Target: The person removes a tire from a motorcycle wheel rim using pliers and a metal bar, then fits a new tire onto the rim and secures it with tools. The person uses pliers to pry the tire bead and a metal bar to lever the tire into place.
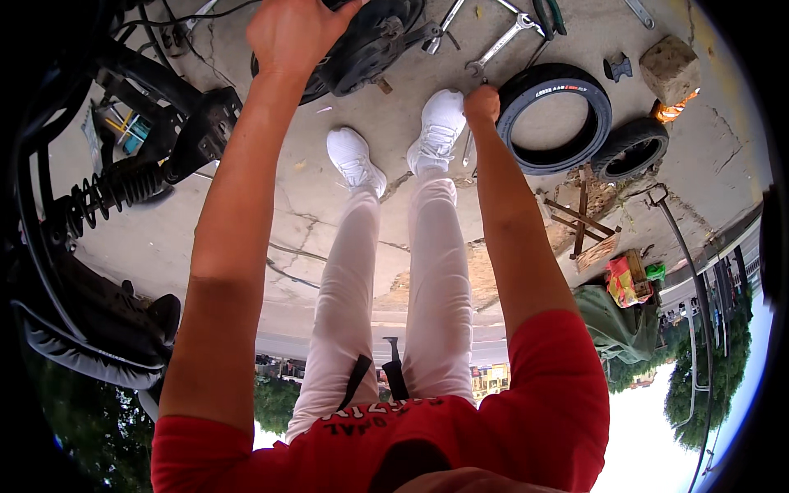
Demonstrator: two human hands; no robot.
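Note:
My left hand (297,34) is closed at the top edge of the view, over a black wheel (362,57) with a dark hub; its fingertips are partly hidden. My right hand (482,105) makes a fist just left of a large black tire (593,135) lying flat on the ground. A thin metal end (468,149) shows just below that fist; whether it is held or lies on the ground I cannot tell. Above the fist lies a silver open-ended wrench (501,45), with a dark-handled tool (549,18) beside it.
A black vehicle frame with a coil spring (115,193) stands at the left. Beyond the big tire lie a smaller tire (631,149), a stone block (670,70) and a wooden piece (582,218). A green cover (616,324) lies at right. The concrete ground is cracked.

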